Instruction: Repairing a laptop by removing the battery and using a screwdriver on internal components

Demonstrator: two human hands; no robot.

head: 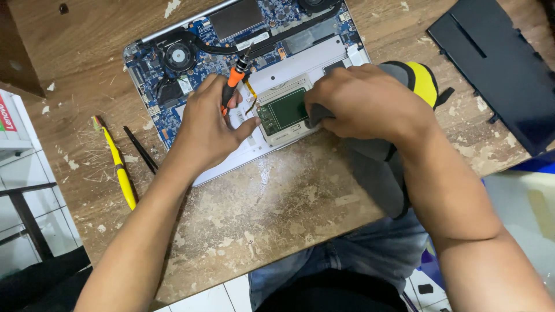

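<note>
Near the far edge of the worn wooden tabletop (277, 214) lies an opened laptop (243, 63) with its blue circuit board and fan bared, and both hands work on it. The left hand (211, 127) grips an orange-handled screwdriver (234, 81) upright, thumb stretched toward the green touchpad board (284, 111); the right hand (361, 104) presses curled fingers on that board's right side. A yellow tool (120, 167) lies by the left edge, a black cover panel (500, 58) at the far right corner
</note>
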